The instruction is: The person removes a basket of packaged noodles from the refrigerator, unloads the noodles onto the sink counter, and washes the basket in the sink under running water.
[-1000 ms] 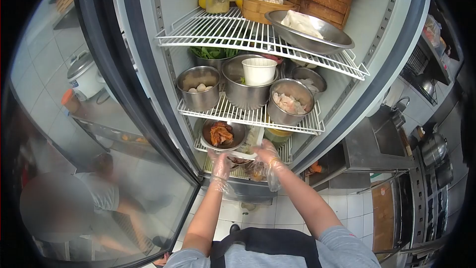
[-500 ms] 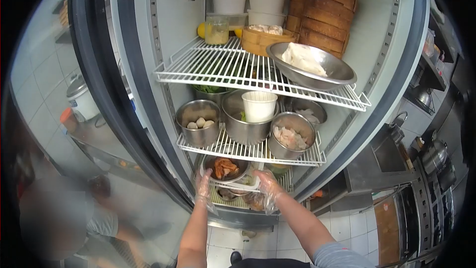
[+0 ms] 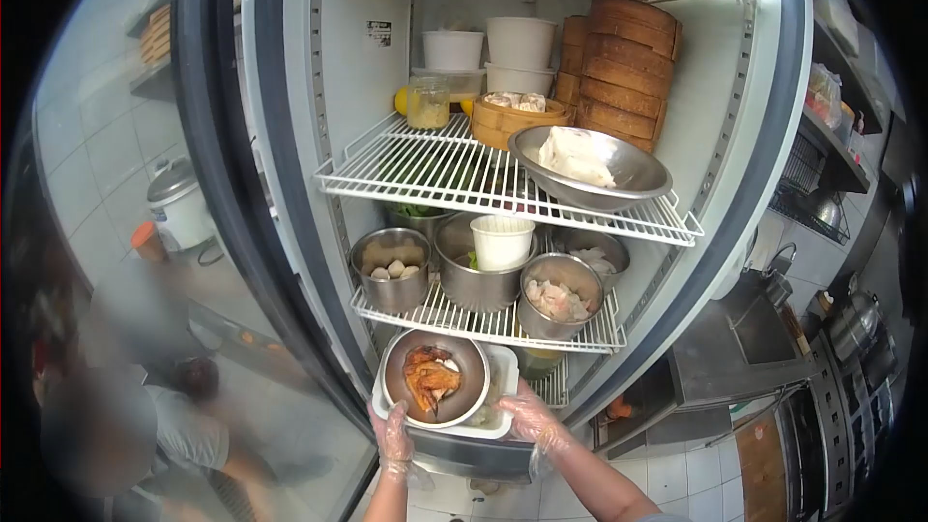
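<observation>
A white tray [image 3: 505,364] juts out at the front of the fridge's lowest visible shelf, gripped at both sides. On its left part rests a metal bowl [image 3: 468,367] with browned meat pieces [image 3: 431,382]; paler food shows through beside the bowl. My left hand [image 3: 394,437], in a clear plastic glove, has its fingers round the tray's left front corner. My right hand [image 3: 530,418], gloved too, holds the right edge, thumb on the rim. Just above, the middle shelf [image 3: 474,328] bears metal pots, one with round pale balls [image 3: 395,271], another with pale pink pieces [image 3: 558,300].
On the upper shelf [image 3: 425,182] stand bamboo steamers [image 3: 623,77], a glass jar [image 3: 428,102] and a wide metal bowl [image 3: 633,174] at the front edge. A glass door [image 3: 290,406] stands at the left, with a blurred person [image 3: 188,425] behind it. A sink [image 3: 764,333] is right.
The tray with the bowl has come out from under the middle shelf towards me, both hands on it. The camera view has tilted up, showing more of the upper shelf.
</observation>
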`<action>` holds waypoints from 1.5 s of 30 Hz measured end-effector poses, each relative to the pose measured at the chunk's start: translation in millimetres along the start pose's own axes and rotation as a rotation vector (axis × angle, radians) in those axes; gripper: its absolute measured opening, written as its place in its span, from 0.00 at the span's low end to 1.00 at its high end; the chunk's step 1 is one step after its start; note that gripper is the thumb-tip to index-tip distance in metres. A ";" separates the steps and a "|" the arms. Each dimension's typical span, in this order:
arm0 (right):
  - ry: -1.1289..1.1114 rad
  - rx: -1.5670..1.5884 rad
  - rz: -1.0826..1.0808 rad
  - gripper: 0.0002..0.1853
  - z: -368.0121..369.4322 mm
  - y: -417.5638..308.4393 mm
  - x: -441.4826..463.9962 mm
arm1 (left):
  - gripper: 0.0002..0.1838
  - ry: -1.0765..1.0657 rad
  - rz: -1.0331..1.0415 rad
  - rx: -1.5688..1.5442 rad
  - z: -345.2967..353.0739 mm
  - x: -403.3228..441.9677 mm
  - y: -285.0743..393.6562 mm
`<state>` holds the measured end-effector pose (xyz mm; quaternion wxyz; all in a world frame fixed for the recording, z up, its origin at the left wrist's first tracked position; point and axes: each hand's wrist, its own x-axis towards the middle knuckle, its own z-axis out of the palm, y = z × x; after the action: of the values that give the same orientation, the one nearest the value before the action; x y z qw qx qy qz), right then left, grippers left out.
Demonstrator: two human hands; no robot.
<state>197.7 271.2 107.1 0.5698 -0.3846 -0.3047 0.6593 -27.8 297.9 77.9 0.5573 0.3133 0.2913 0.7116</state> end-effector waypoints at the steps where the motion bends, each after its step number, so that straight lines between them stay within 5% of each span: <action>1: -0.021 -0.030 0.030 0.33 8.5 -9.0 -17.4 | 0.39 0.005 0.048 0.017 1.5 -15.6 9.5; 12: -0.392 0.088 -0.005 0.28 114.3 -127.5 -151.8 | 0.23 0.104 0.496 0.426 66.3 -116.1 173.7; 14: -0.434 0.097 -0.062 0.25 127.3 -147.8 -164.3 | 0.25 0.003 1.263 1.340 82.6 -115.0 211.2; 15: -0.484 0.088 -0.123 0.24 133.5 -154.9 -166.0 | 0.24 0.015 1.250 1.375 90.0 -113.3 224.7; 17: -0.532 0.213 -0.135 0.20 148.3 -175.3 -169.6 | 0.18 -0.126 0.641 0.364 106.4 -87.3 247.0; 18: -0.575 0.246 -0.141 0.19 156.8 -186.6 -169.3 | 0.21 -0.196 0.521 0.180 117.9 -78.1 260.3; 21: -0.792 0.283 -0.145 0.16 175.8 -219.9 -161.4 | 0.19 -0.310 0.461 -0.006 147.3 -36.7 291.3; 23: -0.730 0.303 -0.176 0.16 201.5 -240.6 -169.1 | 0.16 -0.378 0.342 -0.111 152.5 12.9 297.3; 31: -0.731 0.282 -0.322 0.14 230.7 -266.3 -120.9 | 0.18 -0.505 0.271 -0.171 218.0 127.8 305.5; 37: -0.660 0.342 -0.362 0.05 237.0 -274.1 -77.2 | 0.29 -0.607 -0.034 -0.124 245.6 204.1 281.1; 45: -0.668 0.142 -0.428 0.14 241.6 -256.1 -31.7 | 0.34 -0.542 -0.123 -0.071 244.1 197.4 277.5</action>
<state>125.5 291.0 452.6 0.5888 -0.0365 -0.5000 0.6340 -45.2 448.4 468.5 0.6679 0.4541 0.1248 0.5764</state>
